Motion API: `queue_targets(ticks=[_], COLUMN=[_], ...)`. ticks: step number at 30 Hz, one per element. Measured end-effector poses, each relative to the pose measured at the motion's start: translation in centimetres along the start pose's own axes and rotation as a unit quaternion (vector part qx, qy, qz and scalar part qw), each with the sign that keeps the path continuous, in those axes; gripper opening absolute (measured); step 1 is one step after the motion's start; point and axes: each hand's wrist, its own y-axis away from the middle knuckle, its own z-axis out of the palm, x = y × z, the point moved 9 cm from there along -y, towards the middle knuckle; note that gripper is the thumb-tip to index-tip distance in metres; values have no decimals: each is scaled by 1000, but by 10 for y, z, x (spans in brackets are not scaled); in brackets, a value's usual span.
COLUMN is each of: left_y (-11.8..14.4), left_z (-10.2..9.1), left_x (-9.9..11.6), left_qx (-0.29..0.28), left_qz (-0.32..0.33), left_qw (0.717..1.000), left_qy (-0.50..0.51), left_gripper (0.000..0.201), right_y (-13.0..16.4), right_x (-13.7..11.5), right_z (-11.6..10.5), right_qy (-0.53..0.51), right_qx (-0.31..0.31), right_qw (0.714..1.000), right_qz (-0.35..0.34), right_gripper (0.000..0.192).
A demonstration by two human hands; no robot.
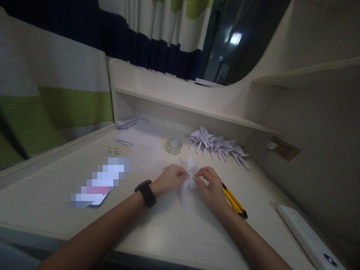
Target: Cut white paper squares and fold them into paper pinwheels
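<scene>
Just below the middle of the frame, the left hand [170, 180] pinches a folded white paper [191, 165] between thumb and fingers, while the right hand [210, 185], its fingers curled, grips the same piece from the other side, near its centre. One point of the paper stands up between the hands and another part hangs down below them. A dark watch [146, 193] circles the left wrist. Just beside the right hand lies a yellow cutter [235, 201], and behind the hands is a thin stick [176, 164]. Farther up, a roll of clear tape [173, 146] rests on the pale desk [157, 232]. Right of it, a row of white paper pinwheels [206, 140] leans together below the shelf [180, 107]. Left of the tape are white sheets [144, 135], a bundle of paper sticks [129, 123] and small pale bits [111, 150]. A phone [102, 183], its screen pixelated, lies at centre left; a white case [306, 236] sits at lower right.
</scene>
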Motion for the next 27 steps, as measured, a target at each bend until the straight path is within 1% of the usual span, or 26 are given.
queue_targets(ticks=[3, 9, 15, 20, 23, 27], left_y=[0, 4, 9, 13, 13, 9], left_z=[2, 5, 11, 12, 12, 8], left_x=[-3, -4, -2, -1, 1, 8], left_qx=[-2, -6, -23, -25, -26, -17], left_qz=[-14, -54, -72, -80, -73, -32], left_qw=[1000, 995, 987, 976, 978, 992], left_qy=[24, 88, 145, 200, 195, 122], left_gripper=[25, 28, 30, 28, 30, 29], right_y=[1, 6, 11, 15, 15, 13], right_x=[-3, -14, -18, -20, -20, -23], right_z=[-1, -6, -11, -9, -8, -9], right_qy=[14, 50, 70, 90, 104, 115], right_qx=[12, 56, 94, 95, 84, 83], right_qw=[1000, 995, 990, 986, 985, 983], right_qz=[-14, -63, -84, -104, -106, -119], right_gripper=[6, 6, 8, 13, 15, 16])
